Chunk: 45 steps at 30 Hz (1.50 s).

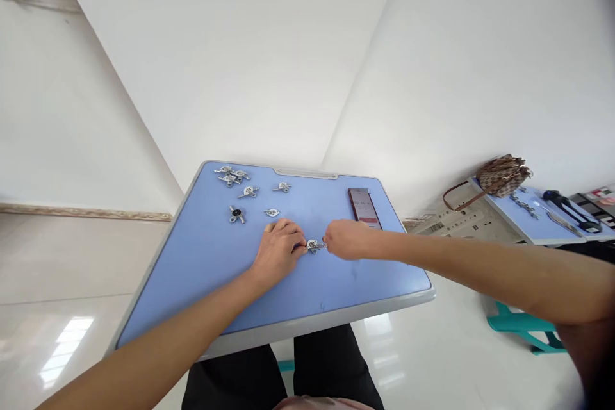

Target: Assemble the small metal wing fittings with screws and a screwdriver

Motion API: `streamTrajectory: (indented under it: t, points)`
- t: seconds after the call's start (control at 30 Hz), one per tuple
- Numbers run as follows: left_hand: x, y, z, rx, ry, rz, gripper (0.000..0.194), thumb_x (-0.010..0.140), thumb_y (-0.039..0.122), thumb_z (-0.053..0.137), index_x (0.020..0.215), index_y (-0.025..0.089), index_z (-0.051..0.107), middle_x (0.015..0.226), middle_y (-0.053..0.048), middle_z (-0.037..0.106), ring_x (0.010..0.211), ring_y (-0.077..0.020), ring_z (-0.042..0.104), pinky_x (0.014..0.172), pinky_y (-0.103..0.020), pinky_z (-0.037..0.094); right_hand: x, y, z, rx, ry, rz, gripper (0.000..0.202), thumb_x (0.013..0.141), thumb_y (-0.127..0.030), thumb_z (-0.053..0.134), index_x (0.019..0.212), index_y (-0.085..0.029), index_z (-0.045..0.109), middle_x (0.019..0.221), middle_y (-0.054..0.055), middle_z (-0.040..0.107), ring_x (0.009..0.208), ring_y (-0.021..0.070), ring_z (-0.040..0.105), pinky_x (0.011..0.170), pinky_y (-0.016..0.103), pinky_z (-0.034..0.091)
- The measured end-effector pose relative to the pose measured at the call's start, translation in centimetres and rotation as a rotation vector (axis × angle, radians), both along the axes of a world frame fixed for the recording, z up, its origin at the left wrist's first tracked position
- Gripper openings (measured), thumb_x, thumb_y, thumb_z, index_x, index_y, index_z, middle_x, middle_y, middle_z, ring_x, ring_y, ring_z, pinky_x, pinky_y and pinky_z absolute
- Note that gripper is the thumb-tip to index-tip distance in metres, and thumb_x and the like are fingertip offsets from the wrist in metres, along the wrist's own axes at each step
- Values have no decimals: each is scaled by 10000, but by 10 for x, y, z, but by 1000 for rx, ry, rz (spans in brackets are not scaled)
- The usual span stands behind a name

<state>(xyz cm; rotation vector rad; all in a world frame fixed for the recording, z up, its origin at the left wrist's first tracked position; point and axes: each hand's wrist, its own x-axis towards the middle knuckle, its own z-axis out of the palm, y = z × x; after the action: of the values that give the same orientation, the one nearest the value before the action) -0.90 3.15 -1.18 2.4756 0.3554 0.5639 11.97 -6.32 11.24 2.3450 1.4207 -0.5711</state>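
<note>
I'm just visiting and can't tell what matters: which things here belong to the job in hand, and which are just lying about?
In the job, it seems:
small metal piece between left hand and right hand
similar metal pieces nearby

Apparently just lying about:
phone
brown handbag
teal stool

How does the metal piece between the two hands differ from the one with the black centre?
The held piece is gripped between the left hand and right hand; the black-centred piece lies untouched on the blue tabletop. The black-centred piece shows a round black middle; the held piece looks mostly silver. Both have silvery metal parts.
</note>
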Motion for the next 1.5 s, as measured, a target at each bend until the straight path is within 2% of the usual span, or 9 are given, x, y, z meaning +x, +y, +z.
streamTrajectory:
  t: [0.17, 0.4, 0.53, 0.77, 0.87, 0.97, 1.17, 1.33, 1.5]
  points:
    - [-3, 2, 3, -39, 57, -31, 82, 800, 177, 663, 851, 238, 686, 1013, -10, 699, 1045, -249, 552, 892, -411, 388, 53, -19, 0, 521, 253, -310, 359, 919, -310, 351, 843, -168, 672, 619, 19, 611, 523, 124, 531, 512, 236, 393]
    - [0, -8, 18, 100, 151, -50, 437, 761, 355, 759, 1147, 220, 606, 1135, -56, 664, 1082, -275, 531, 883, -408, 374, 56, -3, -76, 1139, 538, -521, 408, 907, -441, 259, 874, -169, 561, 579, -35, 473, 492, 109, 418, 482, 231, 353]
    - [11, -19, 25, 192, 221, -83, 347, 812, 404, 708, 1111, 244, 635, 1085, -48, 670, 1023, -263, 534, 837, -393, 359, 54, 5, -93, 1308, 648, -506, 350, 886, -480, 378, 812, -194, 565, 593, -31, 484, 551, 131, 446, 525, 245, 351]
    - [21, -25, 23, 98, 237, -19, 262, 755, 222, 736, 1009, 247, 676, 975, -14, 695, 947, -226, 560, 786, -351, 381, 63, -2, -115, 1244, 526, -467, 392, 887, -506, 370, 886, -209, 625, 680, 22, 625, 584, 182, 520, 549, 277, 356]
    - [18, -14, 30, 24, 164, 25, 269, 730, 183, 740, 988, 239, 685, 930, -11, 707, 906, -212, 579, 811, -352, 415, 62, 0, -120, 1230, 545, -482, 399, 883, -506, 359, 870, -213, 630, 650, 18, 622, 575, 189, 530, 541, 280, 357]
    - [13, 16, 45, -25, 94, 95, 250, 753, 178, 714, 993, 244, 688, 943, -7, 714, 908, -195, 601, 860, -340, 454, 61, 2, -120, 1205, 543, -496, 383, 880, -497, 363, 858, -222, 629, 628, 9, 610, 568, 189, 524, 528, 276, 344]
    - [21, 104, 72, 8, 155, 262, 259, 796, 223, 644, 1050, 255, 680, 1027, -7, 689, 901, -172, 619, 851, -302, 492, 61, 4, -120, 1136, 535, -528, 353, 879, -493, 365, 846, -240, 609, 596, -12, 567, 565, 187, 504, 515, 266, 309]
    - [43, 149, 63, 60, 251, 292, 274, 759, 223, 654, 1029, 256, 690, 1025, -3, 688, 918, -183, 622, 842, -298, 492, 62, 5, -120, 1133, 517, -521, 356, 880, -486, 369, 829, -237, 618, 584, -15, 561, 555, 181, 499, 512, 264, 307]
    - [54, 159, 50, 107, 340, 288, 272, 760, 228, 640, 1025, 257, 697, 1037, -21, 690, 990, -212, 613, 822, -300, 495, 61, 4, -120, 1162, 525, -508, 370, 889, -486, 362, 799, -235, 618, 558, -15, 545, 529, 178, 488, 496, 266, 303]
